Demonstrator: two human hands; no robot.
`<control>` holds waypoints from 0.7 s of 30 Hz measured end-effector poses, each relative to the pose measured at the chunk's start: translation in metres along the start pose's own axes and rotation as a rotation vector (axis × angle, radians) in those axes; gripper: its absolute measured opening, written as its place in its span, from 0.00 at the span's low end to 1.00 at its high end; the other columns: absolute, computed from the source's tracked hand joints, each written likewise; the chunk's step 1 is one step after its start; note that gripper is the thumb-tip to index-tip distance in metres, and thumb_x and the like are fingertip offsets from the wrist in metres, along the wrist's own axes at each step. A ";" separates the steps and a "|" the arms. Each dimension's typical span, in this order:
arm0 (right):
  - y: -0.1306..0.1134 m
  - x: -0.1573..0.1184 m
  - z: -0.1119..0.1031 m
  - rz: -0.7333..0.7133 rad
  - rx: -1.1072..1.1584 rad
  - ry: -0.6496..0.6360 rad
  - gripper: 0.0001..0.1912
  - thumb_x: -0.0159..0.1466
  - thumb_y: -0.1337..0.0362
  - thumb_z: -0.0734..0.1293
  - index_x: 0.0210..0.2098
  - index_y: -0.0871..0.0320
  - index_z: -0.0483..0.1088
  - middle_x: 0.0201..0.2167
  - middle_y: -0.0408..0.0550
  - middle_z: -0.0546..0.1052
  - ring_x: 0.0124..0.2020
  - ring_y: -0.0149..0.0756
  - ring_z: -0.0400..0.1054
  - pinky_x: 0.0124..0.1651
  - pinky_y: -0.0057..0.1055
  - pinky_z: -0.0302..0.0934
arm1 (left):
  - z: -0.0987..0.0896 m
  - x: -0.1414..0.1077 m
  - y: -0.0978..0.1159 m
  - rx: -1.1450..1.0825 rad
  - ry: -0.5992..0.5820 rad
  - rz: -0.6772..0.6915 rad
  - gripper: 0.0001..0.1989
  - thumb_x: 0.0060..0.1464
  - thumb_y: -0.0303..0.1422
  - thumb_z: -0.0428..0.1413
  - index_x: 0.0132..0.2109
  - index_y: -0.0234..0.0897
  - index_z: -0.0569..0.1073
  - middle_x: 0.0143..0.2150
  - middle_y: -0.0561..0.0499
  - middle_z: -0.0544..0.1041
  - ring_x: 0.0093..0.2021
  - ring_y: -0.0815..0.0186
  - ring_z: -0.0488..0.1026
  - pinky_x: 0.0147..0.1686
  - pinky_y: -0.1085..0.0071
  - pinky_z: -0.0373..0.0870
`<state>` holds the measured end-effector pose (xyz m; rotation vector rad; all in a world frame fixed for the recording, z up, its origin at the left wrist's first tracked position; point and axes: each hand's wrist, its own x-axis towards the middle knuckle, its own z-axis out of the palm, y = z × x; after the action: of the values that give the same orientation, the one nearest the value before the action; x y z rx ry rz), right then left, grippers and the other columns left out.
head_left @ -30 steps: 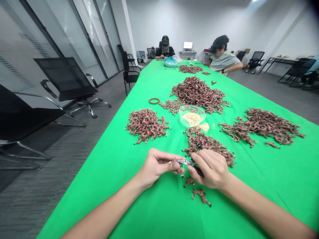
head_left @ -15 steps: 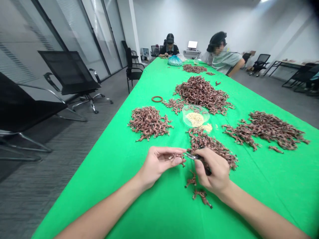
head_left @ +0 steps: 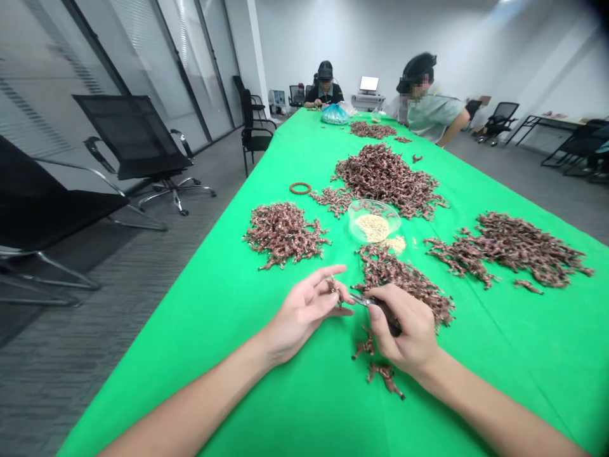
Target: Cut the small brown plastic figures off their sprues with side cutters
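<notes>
Between the thumb and fingers of my left hand [head_left: 299,312] is a small brown animal figurine [head_left: 332,289], partly hidden by the fingers. My right hand [head_left: 410,327] is closed around dark-handled pliers [head_left: 360,299]. Their metal jaws point left, close to the left fingertips; whether they touch the figurine I cannot tell. Two more brown figurines lie below my right hand, a nearer figurine [head_left: 386,379] and a farther figurine [head_left: 364,346]. Just behind the right hand spreads a pile of figurines [head_left: 394,270], partly covered by it.
Other figurine piles lie at left [head_left: 285,235], right [head_left: 528,244] and farther back [head_left: 385,178] on the green cloth [head_left: 214,374]. A clear bowl [head_left: 353,222] holds pale bits. Beyond it are a brown ring [head_left: 300,184], a blue bag [head_left: 335,114] and two seated people.
My left hand has turned the figurine more upright, with the fingers now spread further apart. My right hand and the pliers have barely moved.
</notes>
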<state>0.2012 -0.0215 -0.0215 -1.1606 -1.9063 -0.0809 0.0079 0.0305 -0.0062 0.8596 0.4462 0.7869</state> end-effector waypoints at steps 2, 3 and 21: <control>0.001 0.000 0.001 0.004 -0.019 -0.011 0.08 0.65 0.66 0.62 0.42 0.61 0.70 0.30 0.50 0.75 0.30 0.35 0.69 0.32 0.32 0.65 | -0.001 0.000 0.000 -0.026 -0.019 -0.029 0.21 0.59 0.26 0.57 0.59 0.36 0.69 0.42 0.46 0.72 0.44 0.62 0.70 0.45 0.62 0.70; 0.002 0.000 0.001 0.004 -0.031 -0.017 0.08 0.65 0.66 0.62 0.42 0.61 0.70 0.30 0.50 0.75 0.29 0.35 0.69 0.32 0.32 0.65 | -0.001 0.000 0.000 -0.028 -0.030 -0.036 0.21 0.59 0.26 0.57 0.59 0.36 0.69 0.42 0.46 0.72 0.43 0.62 0.70 0.44 0.63 0.70; 0.010 -0.001 -0.001 -0.125 -0.213 -0.028 0.11 0.63 0.63 0.67 0.42 0.62 0.71 0.32 0.52 0.76 0.31 0.37 0.68 0.33 0.34 0.64 | -0.004 -0.002 -0.001 0.163 -0.107 -0.058 0.22 0.60 0.30 0.58 0.60 0.36 0.67 0.44 0.45 0.74 0.45 0.63 0.72 0.51 0.64 0.65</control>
<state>0.2093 -0.0174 -0.0248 -1.1853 -2.0316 -0.3446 0.0043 0.0311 -0.0095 1.0306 0.4425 0.6537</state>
